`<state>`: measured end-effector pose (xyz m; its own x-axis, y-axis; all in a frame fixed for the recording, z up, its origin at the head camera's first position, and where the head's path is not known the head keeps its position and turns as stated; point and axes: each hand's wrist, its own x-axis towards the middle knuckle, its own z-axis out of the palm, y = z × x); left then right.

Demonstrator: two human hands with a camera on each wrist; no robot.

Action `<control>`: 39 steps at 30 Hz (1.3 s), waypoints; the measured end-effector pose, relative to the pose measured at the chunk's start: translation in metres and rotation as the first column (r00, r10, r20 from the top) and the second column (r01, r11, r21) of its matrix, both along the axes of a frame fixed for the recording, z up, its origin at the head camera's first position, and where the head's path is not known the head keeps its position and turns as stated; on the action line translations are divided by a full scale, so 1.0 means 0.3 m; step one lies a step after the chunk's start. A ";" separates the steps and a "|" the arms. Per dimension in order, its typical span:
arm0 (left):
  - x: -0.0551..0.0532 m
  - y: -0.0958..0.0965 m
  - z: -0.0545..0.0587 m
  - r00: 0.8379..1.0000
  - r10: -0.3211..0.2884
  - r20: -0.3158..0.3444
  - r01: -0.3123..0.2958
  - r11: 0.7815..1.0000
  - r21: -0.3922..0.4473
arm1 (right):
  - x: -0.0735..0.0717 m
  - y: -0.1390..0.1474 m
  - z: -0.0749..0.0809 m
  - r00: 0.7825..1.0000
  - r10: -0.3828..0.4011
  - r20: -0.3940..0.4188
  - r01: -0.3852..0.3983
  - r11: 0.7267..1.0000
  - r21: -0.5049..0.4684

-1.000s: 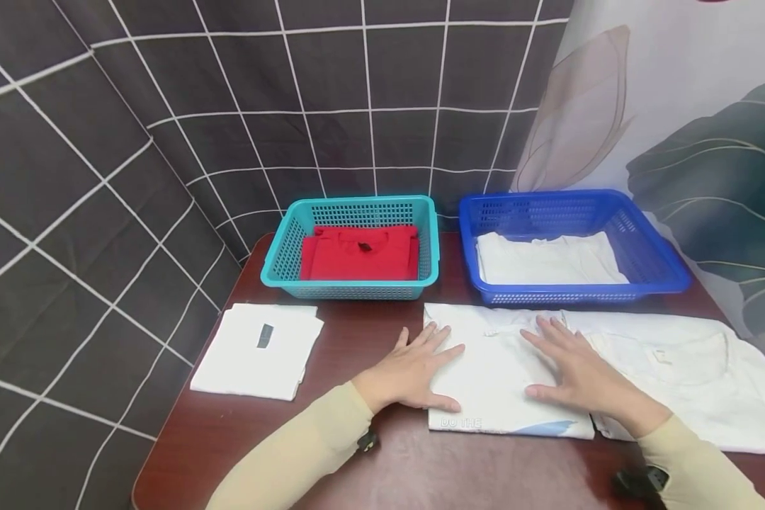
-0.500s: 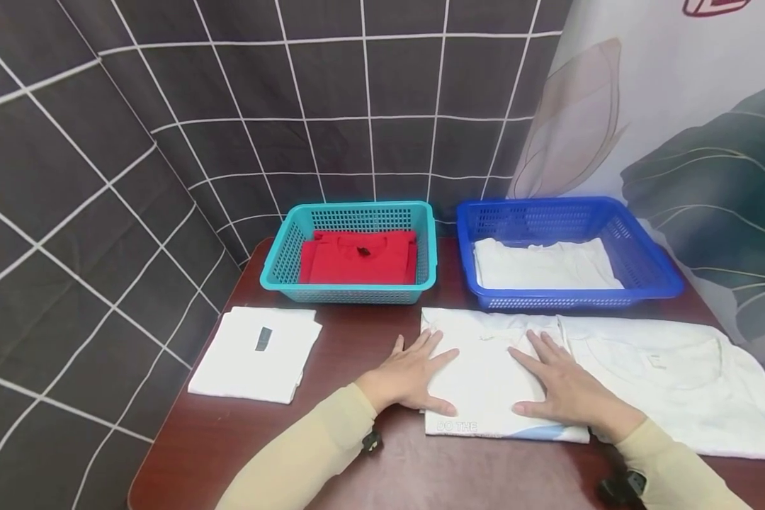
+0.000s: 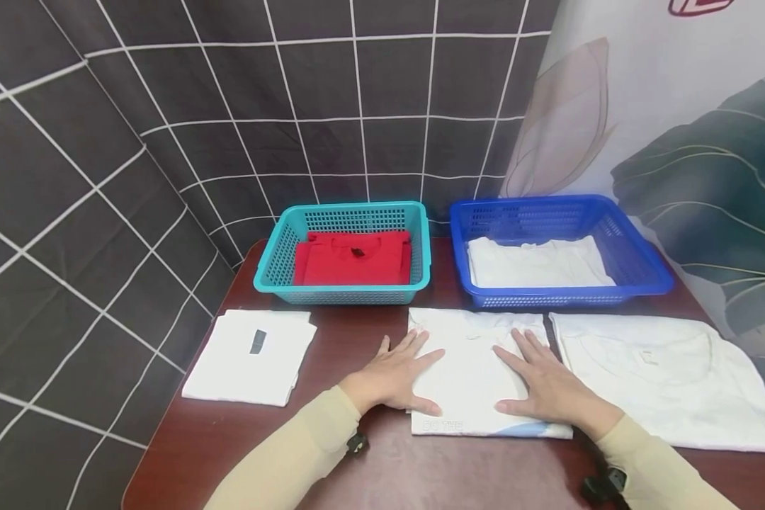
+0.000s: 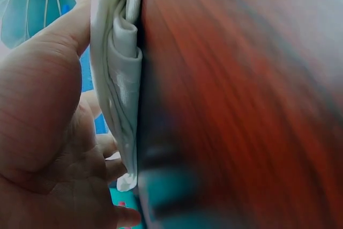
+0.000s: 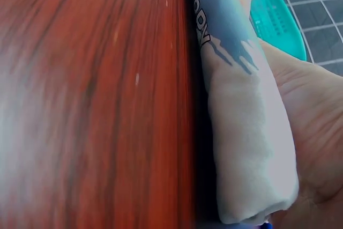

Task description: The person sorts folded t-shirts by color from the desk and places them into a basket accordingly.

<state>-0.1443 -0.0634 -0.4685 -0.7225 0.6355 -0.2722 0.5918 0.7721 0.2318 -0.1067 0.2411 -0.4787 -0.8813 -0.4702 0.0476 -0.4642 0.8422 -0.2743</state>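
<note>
A white T-shirt (image 3: 465, 375), folded into a rectangle, lies flat on the table with faint lettering and a blue print along its near edge. My left hand (image 3: 395, 375) rests on its left side, fingers spread. On its right part lies my right hand (image 3: 545, 386), its fingers spread too. Layered folds of the shirt (image 4: 120, 79) show beside the left hand (image 4: 48, 111) in the left wrist view. The right wrist view has the rounded near fold of the shirt (image 5: 252, 132) next to the right hand (image 5: 311, 122).
Another white T-shirt (image 3: 663, 389) lies spread out at the right. A folded white garment (image 3: 248, 365) with a dark label sits at the left. Behind stand a teal basket (image 3: 341, 294) holding folded red shirts and a blue basket (image 3: 637, 283) with folded white cloth.
My right hand has slid left over the folded shirt. A gap now shows between that shirt and the spread one at the right. The left hand stays at the left side.
</note>
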 end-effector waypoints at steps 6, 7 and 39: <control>0.000 -0.061 0.010 1.000 0.010 0.005 -0.010 1.000 0.014 | -0.006 -0.060 0.002 1.000 0.013 0.007 -0.013 1.000 -0.011; 0.000 -0.071 0.010 1.000 0.010 0.008 -0.010 1.000 0.018 | -0.007 -0.070 0.002 1.000 0.013 0.010 -0.013 1.000 -0.010; 0.009 -0.221 0.069 0.951 0.307 -0.045 -0.289 0.928 0.234 | -0.040 -0.046 0.082 0.988 -0.130 0.080 0.143 0.971 -0.193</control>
